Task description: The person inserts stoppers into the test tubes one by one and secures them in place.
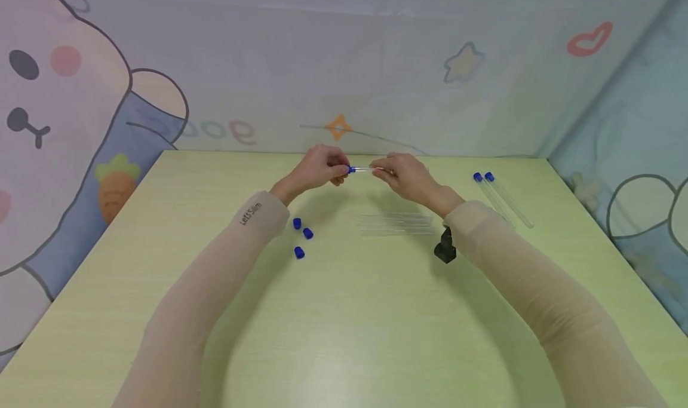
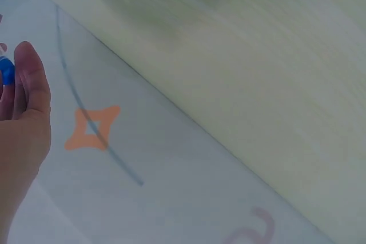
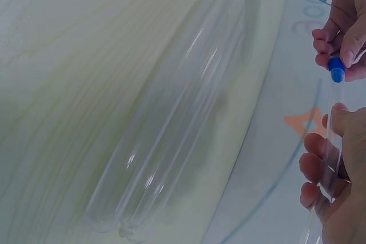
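Observation:
Above the far part of the table, my left hand (image 1: pixel 324 164) pinches a blue cap (image 3: pixel 337 70) between thumb and fingers. The cap sits at the mouth of a clear test tube (image 1: pixel 364 169); how far it is seated I cannot tell. My right hand (image 1: pixel 405 175) grips the tube's body, its fingers curled round it, as the right wrist view shows. Below the hands lie several clear test tubes (image 1: pixel 396 224) side by side, without caps. Three loose blue caps, one of them a blue cap (image 1: pixel 299 252) nearest the front, rest left of these tubes.
Two tubes with blue caps (image 1: pixel 505 199) lie at the right, beyond the right forearm. A black wrist-mounted device (image 1: pixel 445 248) hangs under the right sleeve. Behind the pale table (image 1: pixel 344 324) rises a printed cloth backdrop (image 1: pixel 344 55).

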`<state>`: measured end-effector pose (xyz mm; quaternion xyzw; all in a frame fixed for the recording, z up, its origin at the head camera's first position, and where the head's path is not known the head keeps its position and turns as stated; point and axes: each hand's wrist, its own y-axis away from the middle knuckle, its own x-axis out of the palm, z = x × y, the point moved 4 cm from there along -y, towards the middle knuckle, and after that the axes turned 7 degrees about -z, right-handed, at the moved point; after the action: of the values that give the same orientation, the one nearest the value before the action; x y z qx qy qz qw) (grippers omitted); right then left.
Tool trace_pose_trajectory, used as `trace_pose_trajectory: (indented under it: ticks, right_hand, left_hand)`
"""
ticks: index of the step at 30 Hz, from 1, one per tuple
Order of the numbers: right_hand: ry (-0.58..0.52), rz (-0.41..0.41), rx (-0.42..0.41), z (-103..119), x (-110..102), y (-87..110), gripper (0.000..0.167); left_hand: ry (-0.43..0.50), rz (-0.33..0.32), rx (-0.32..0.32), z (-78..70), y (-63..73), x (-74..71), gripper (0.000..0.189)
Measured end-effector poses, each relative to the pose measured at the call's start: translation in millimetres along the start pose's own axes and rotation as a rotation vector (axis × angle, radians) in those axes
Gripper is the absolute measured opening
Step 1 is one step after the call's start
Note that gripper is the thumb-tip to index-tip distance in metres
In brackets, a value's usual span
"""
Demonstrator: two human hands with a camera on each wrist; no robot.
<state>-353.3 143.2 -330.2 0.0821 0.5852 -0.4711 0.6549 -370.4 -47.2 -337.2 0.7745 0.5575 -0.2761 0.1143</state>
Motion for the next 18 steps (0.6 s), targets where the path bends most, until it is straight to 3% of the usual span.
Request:
trace_pose_trajectory:
  ticks: [9, 18]
  right_hand:
    - [0.045, -0.043, -0.013, 3.4, -2.2, -0.7, 0.024]
    - [0.151, -0.059, 0.012, 6.2, -3.8, -1.7, 0.024]
  left_hand:
    - [0.232, -0.015, -0.069, -2.5, 1.0, -3.1, 0.008]
    - [0.293, -0.057, -0.062, -2.6, -0.2, -1.0, 0.006]
